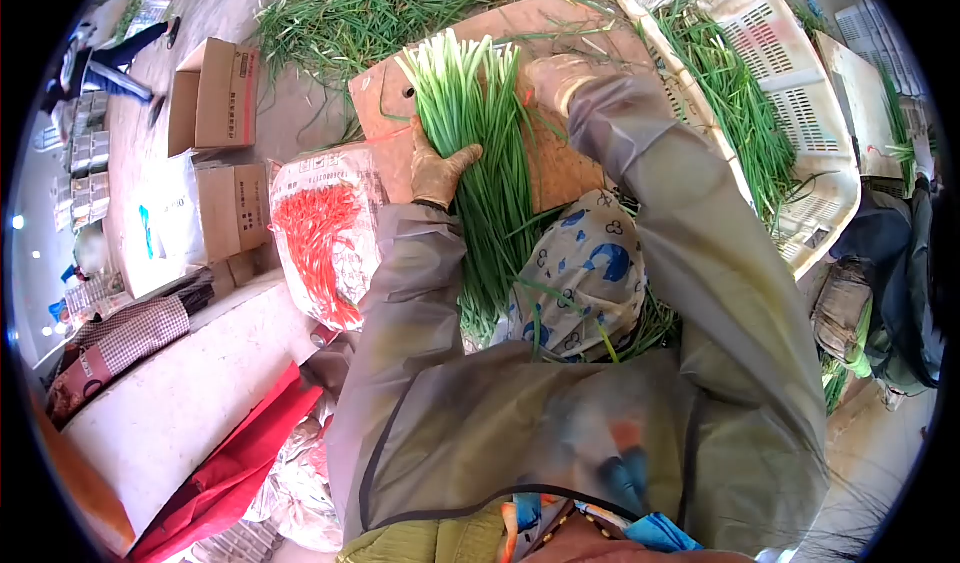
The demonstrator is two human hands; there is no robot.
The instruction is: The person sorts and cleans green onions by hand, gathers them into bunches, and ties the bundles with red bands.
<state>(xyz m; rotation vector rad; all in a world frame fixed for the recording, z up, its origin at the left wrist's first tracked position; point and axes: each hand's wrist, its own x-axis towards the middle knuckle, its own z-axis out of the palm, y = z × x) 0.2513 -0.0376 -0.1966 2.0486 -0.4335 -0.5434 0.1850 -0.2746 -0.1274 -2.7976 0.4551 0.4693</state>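
A thick bunch [480, 133] of long, flat green leaves is laid on a reddish-brown board [560, 170], its smooth pale stalk ends fanned slightly apart at the far edge and its darker leaves draped over the near edge toward the lap. The board's flat surface is marked with a small round hole near its left side. Loose grassy leaves are spread in a tangled pile [350, 13] beyond the board, and more are held in a slatted, off-white plastic crate [725, 13] to the right. Thin, glossy red strips [320, 243] are heaped on a creased, printed sack [300, 175] to the left. A cloth [590, 263] with blue figures is bulged out below the board, and both arms are covered by a translucent, wrinkled smock [540, 403]. The left hand [438, 171], in a tan glove, is extended forward and clasped about the left side of the bunch, with the thumb laid across the top of the leaves. The right arm is bent inward, and the right hand [555, 81], also gloved, is lowered over the board just right of the stalks; whether its fingers are closed cannot be told. The bunch is thus set between the two hands, gripped by the left.
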